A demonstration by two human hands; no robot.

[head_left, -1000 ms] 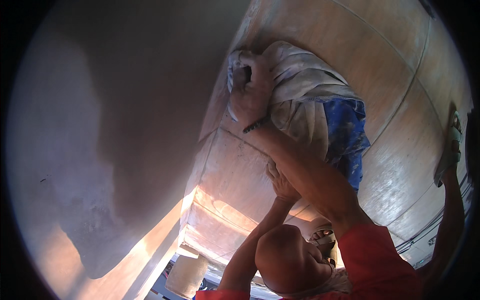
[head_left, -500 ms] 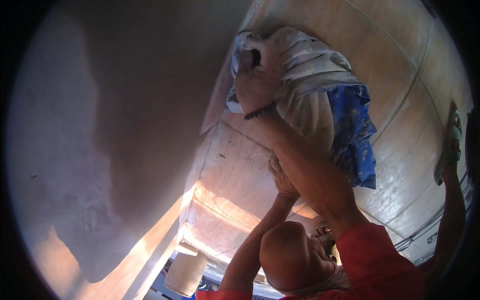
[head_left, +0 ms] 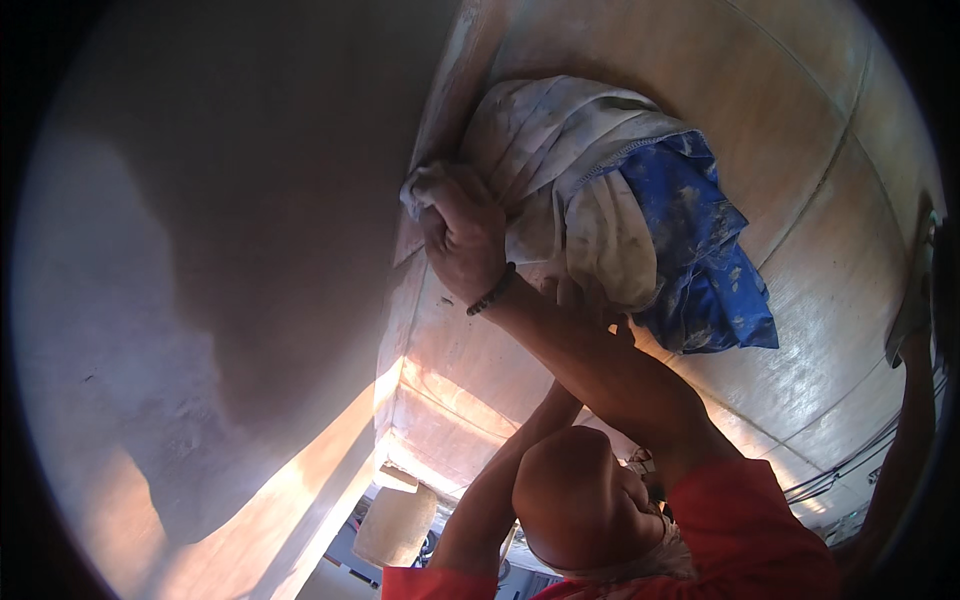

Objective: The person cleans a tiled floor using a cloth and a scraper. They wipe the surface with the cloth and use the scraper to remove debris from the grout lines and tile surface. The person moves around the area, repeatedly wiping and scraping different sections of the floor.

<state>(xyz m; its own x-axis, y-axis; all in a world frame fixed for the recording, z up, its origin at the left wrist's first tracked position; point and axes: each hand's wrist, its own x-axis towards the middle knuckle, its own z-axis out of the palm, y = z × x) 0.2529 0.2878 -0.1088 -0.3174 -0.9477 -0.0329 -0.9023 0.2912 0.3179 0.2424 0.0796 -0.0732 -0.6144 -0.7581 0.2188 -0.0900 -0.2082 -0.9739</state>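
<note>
A crumpled cloth (head_left: 560, 150), dusty grey-white with a blue, dirt-smeared part, lies bunched on the tiled floor (head_left: 800, 180) along the foot of the wall. My right hand (head_left: 465, 235), with a dark bead bracelet at the wrist, has its fingers closed on the left end of the cloth, right at the corner of wall and floor. Beneath my right forearm, my left hand (head_left: 590, 300) rests at the lower edge of the cloth. Its fingers look stretched and apart, though the forearm covers part of the hand.
A smooth grey wall (head_left: 290, 250) in shadow rises on the left. My bent knee (head_left: 570, 500) is between my arms, and a sandalled foot (head_left: 915, 300) stands at the right. Dark cables (head_left: 830, 475) run along the floor at lower right. A beige block (head_left: 395, 525) stands at the bottom.
My right hand has come down and left along the wall's foot, pulling the cloth's end with it. My left hand has shifted up and right to the cloth's edge.
</note>
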